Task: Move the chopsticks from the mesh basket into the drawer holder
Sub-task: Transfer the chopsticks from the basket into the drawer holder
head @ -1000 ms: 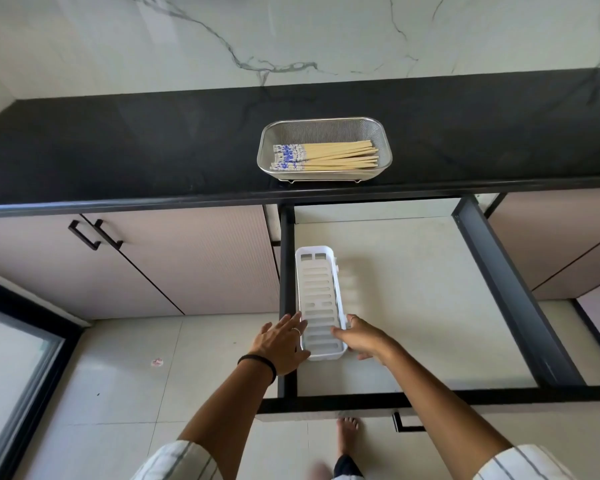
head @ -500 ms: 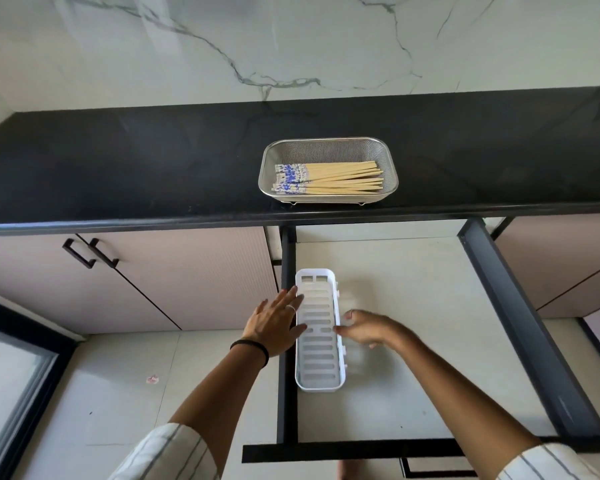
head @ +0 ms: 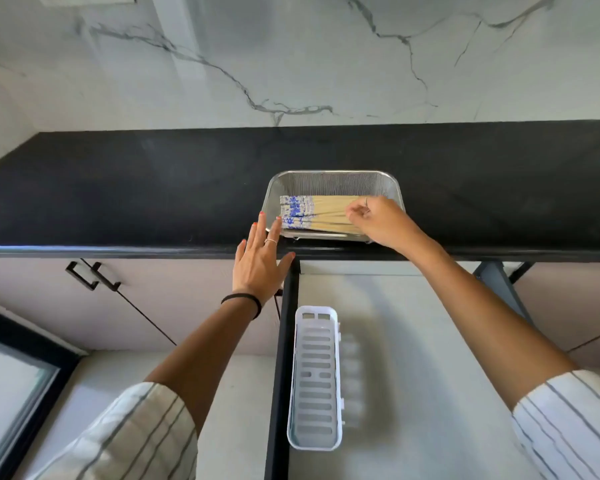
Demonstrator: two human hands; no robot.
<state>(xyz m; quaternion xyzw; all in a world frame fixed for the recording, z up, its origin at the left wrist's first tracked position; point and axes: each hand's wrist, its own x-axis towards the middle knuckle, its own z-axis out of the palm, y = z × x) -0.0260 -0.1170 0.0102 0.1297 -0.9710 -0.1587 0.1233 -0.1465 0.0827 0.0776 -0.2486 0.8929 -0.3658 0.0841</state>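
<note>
Chopsticks (head: pixel 317 214) lie flat in the mesh basket (head: pixel 333 183) at the desk (head: pixel 118 188) front edge; right hand (head: pixel 378 220) is in the basket, fingers curled onto their plain ends. Left hand (head: pixel 260 258) is flat, fingers straight, fingertips at the basket's left rim. White holder (head: pixel 315 379) sits along the open drawer's (head: pixel 413 341) left edge, no chopsticks in it.

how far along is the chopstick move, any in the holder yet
Done: the drawer is pulled open, with the white holder lying in it, empty. In hand: the right hand reaches into the mesh basket with fingers curled on the chopsticks; the left hand is spread open beside the basket. Left: every chopstick still has to be moved.
</note>
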